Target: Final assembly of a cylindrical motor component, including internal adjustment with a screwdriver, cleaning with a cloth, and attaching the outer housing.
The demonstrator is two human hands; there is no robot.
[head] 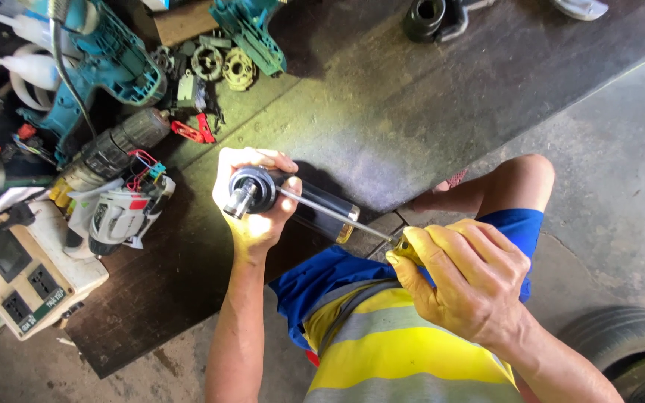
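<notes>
My left hand (251,216) grips a black cylindrical motor housing (315,210) with a metal shaft end (242,200) pointing up at the camera. My right hand (460,277) holds a screwdriver by its yellow handle (406,250). The thin steel shank (337,216) runs up and left, and its tip touches the front of the housing near my left thumb. Both hands hover above a dark wooden board (382,112), just over my knee.
At the left lie teal power-tool shells (106,67), a grey drill motor (117,145), a white tool body (117,216), loose gears (222,66), red parts (195,130) and a beige socket box (31,280). A black cylinder (423,16) sits at the top. A tyre (628,347) is at lower right.
</notes>
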